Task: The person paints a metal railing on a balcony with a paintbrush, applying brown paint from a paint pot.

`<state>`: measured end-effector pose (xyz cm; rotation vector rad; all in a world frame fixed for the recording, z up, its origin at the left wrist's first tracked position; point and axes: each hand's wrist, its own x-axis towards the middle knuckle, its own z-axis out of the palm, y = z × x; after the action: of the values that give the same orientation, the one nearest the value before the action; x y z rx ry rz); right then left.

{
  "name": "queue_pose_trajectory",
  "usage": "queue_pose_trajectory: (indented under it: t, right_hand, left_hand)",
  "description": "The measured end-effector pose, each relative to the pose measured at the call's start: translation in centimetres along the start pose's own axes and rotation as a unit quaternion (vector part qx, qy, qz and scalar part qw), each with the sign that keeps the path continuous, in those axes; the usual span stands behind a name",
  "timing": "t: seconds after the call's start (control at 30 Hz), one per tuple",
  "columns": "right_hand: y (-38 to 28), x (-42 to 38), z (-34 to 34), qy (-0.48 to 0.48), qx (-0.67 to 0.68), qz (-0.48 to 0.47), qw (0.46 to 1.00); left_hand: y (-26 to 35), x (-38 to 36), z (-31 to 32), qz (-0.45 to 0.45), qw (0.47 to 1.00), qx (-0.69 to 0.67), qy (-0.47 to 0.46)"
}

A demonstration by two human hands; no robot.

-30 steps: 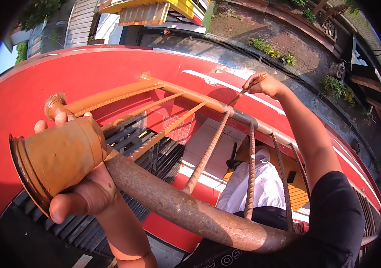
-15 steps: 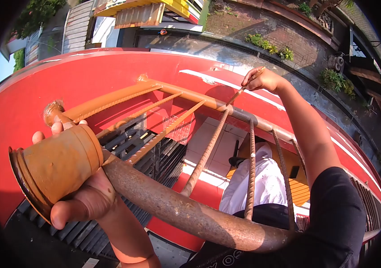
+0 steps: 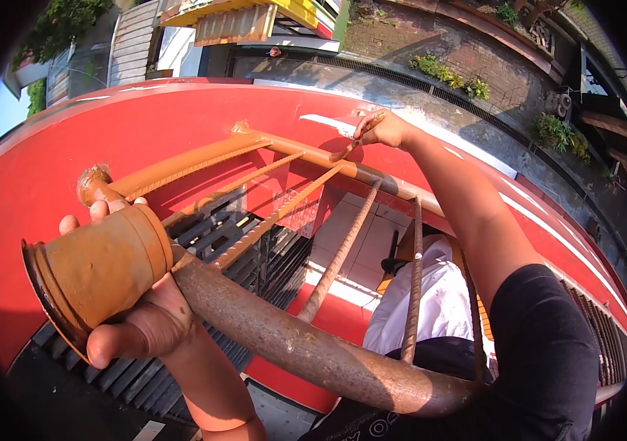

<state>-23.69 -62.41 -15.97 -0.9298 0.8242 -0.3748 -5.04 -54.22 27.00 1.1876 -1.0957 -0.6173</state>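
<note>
My left hand [image 3: 144, 323] is wrapped round an orange-brown cup [image 3: 104, 268], tilted on its side, beside the lower metal pipe [image 3: 291, 338]. Between the fingers of my right hand [image 3: 383, 131] is a thin brush [image 3: 350, 149], its tip touching or just above the upper pipe [image 3: 394, 184]. That pipe is orange on its left part and bare grey-brown farther right. Ribbed rods join the two pipes; the left ones are orange, while a rod [image 3: 343, 250] near the middle is rusty brown.
A curved red wall [image 3: 56, 176] with white streaks runs behind the railing. Dark slats [image 3: 144, 375] lie below on the left. White cloth [image 3: 431, 301] shows beneath the rods. Beyond the wall, far down, are a paved yard [image 3: 401, 44] and plants [image 3: 438, 70].
My right hand has moved left along the upper pipe with the brush. The orange now reaches a little farther right on that pipe. My left hand and the cup have barely shifted.
</note>
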Motion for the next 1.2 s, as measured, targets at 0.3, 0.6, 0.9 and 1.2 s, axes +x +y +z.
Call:
queue_pose_trajectory:
  t: [0.3,0.6,0.9,1.2]
  right_hand:
    - [-3.7,-6.2,-3.5,0.039,0.085,-0.005,0.996]
    - [-4.0,-4.5,4.3,0.239,0.058,0.047,0.968]
    - [-2.8,-5.9,4.8,0.261,0.101,0.024,0.96]
    - [-3.0,-7.2,5.2,0.274,0.122,0.012,0.954]
  left_hand:
    - [0.2,0.1,-0.2,-0.014,1.0,-0.013,-0.012]
    - [0.2,-0.1,1.1,0.001,0.997,0.074,0.032]
    - [0.2,-0.1,1.1,0.003,0.995,0.09,0.03]
    - [0.2,-0.1,0.9,0.007,0.996,0.085,0.027]
